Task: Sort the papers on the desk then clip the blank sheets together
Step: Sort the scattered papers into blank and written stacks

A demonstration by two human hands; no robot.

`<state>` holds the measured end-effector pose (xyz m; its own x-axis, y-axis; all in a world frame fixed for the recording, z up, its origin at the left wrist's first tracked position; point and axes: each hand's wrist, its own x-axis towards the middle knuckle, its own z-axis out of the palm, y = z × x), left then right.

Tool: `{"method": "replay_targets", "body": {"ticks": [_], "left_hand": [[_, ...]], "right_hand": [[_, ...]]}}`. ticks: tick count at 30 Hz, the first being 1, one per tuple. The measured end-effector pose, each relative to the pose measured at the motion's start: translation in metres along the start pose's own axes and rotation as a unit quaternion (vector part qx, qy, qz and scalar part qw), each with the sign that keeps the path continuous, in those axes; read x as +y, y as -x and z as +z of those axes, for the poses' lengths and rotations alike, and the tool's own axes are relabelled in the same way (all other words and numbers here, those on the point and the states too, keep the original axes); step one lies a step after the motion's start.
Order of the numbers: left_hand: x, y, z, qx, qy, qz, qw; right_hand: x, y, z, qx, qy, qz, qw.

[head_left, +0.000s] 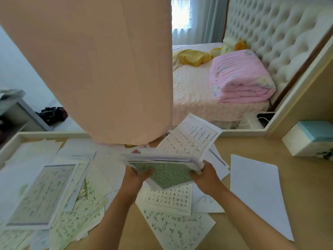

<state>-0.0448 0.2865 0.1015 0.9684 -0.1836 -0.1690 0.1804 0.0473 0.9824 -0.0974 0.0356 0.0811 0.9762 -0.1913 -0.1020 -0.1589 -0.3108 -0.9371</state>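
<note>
Both my hands hold a thick stack of papers (162, 165) just above the desk, its edge turned toward me and a green printed sheet on its underside. My left hand (137, 175) grips the stack's left end and my right hand (204, 173) grips the right end. A blank white sheet (259, 192) lies alone on the desk to the right. Written and printed sheets (169, 199) lie under the stack and toward me. A loose heap of printed papers (50, 192) covers the left of the desk.
A peach curtain (100, 69) hangs down to the desk's far edge. A white and blue box (310, 139) stands at the right rear. Beyond the wooden desk (306, 204) is a bed with a folded pink quilt (241, 78).
</note>
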Motion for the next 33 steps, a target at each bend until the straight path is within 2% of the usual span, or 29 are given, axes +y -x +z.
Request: {"method": "replay_targets", "body": {"ticks": [3, 6, 10, 14, 16, 19, 21, 24, 27, 30, 33], "left_hand": [[-0.016, -0.002, -0.011, -0.06, -0.01, -0.035, 0.998], [-0.032, -0.007, -0.014, -0.088, -0.048, -0.057, 0.993], [-0.035, -0.012, -0.015, -0.078, -0.021, -0.06, 0.995], [-0.019, -0.017, -0.018, -0.052, -0.056, 0.012, 0.997], [-0.002, -0.02, -0.015, -0.048, -0.077, 0.017, 0.996], [0.017, -0.019, -0.001, -0.043, -0.049, 0.048, 0.997], [0.02, -0.015, 0.012, -0.015, -0.033, 0.079, 0.996], [0.001, -0.011, 0.02, 0.016, -0.051, 0.069, 0.996], [-0.018, -0.012, 0.02, 0.003, -0.106, 0.052, 0.993], [-0.019, -0.015, 0.019, -0.011, -0.151, 0.069, 0.986], [-0.011, -0.02, 0.02, 0.009, -0.137, 0.08, 0.987]], "right_hand": [[-0.012, 0.009, 0.002, -0.058, 0.049, -0.034, 0.997], [-0.015, 0.01, 0.005, -0.05, 0.087, -0.024, 0.995], [-0.004, 0.009, 0.008, -0.031, 0.078, -0.023, 0.996], [-0.022, 0.015, -0.002, 0.001, -0.016, -0.011, 1.0], [-0.033, 0.017, -0.008, 0.026, -0.054, -0.004, 0.998], [-0.042, 0.012, -0.011, 0.078, -0.071, 0.01, 0.994], [-0.039, 0.009, -0.01, 0.086, -0.078, 0.023, 0.993], [-0.024, 0.012, -0.007, 0.091, -0.092, 0.053, 0.99], [-0.011, 0.015, 0.001, 0.097, -0.089, 0.066, 0.989], [-0.008, 0.01, 0.008, 0.109, -0.069, 0.075, 0.989], [-0.014, 0.005, 0.009, 0.123, -0.085, 0.083, 0.985]]}}
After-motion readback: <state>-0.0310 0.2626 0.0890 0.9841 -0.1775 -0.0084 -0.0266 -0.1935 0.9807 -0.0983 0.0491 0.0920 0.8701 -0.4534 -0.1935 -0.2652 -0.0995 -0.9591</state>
